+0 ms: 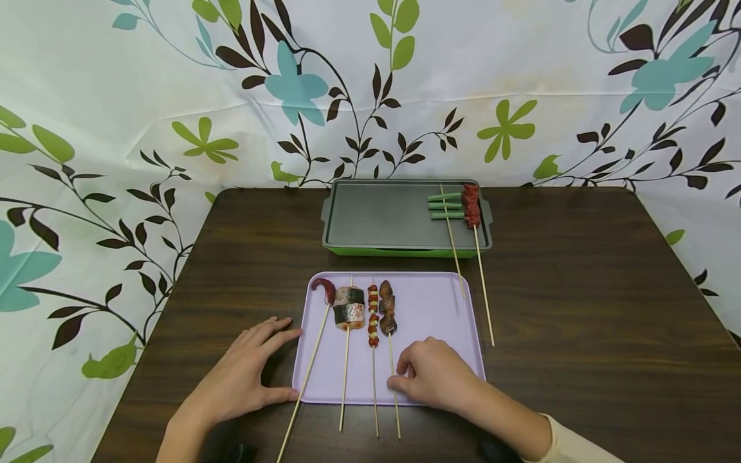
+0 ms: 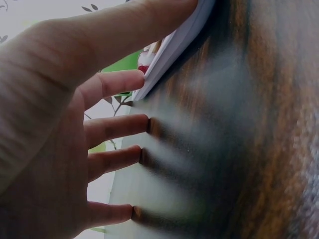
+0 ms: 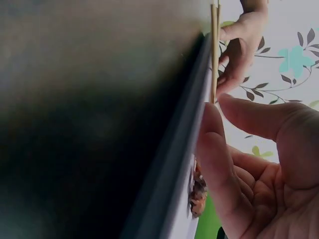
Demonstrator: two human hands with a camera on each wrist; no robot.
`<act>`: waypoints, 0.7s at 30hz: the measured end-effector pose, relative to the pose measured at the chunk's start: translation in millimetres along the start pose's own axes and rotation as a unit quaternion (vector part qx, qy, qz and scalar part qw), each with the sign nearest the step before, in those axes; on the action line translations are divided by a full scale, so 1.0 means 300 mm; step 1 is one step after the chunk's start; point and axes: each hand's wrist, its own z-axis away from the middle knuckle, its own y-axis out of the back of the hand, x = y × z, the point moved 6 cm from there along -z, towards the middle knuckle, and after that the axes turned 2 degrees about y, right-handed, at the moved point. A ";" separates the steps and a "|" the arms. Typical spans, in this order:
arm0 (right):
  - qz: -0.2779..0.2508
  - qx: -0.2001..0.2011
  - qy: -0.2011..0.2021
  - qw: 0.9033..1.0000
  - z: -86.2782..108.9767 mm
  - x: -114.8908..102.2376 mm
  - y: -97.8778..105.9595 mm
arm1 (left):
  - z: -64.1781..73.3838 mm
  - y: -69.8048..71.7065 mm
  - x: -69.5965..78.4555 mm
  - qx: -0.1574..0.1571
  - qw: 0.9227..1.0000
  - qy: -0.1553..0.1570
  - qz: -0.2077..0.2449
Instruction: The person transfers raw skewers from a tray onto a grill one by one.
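On a lilac tray (image 1: 437,302) lie several skewers side by side, sticks overhanging its near edge. From the left come a dark red tentacle skewer (image 1: 327,290), one with dark-skinned fish-like chunks (image 1: 350,308), a narrow red-and-pale skewer (image 1: 373,315) and one with brown chunks (image 1: 387,307). My right hand (image 1: 437,373) pinches the stick of the brown-chunk skewer between thumb and forefinger; the stick shows at the fingertips in the right wrist view. My left hand (image 1: 251,363) is spread at the tray's left edge, thumb touching its corner and other fingertips on the table.
Behind the tray stands a green grill with a dark flat plate (image 1: 376,215). A red meat skewer (image 1: 471,209) and a green vegetable skewer (image 1: 446,206) lie on its right side, sticks hanging over the front. Beneath is a dark wooden table (image 1: 579,289), backed by a floral cloth (image 1: 434,83).
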 end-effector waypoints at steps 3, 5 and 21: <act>0.000 -0.002 -0.003 1.000 -0.002 -0.002 -0.011 | -0.001 0.000 0.000 0.000 1.000 0.000 -0.001; 0.004 0.001 -0.001 1.000 -0.003 -0.004 -0.015 | -0.001 0.000 -0.001 0.000 1.000 0.001 0.000; -0.026 0.006 -0.013 1.000 0.019 0.034 -0.009 | 0.003 -0.001 -0.003 0.001 1.000 0.002 0.008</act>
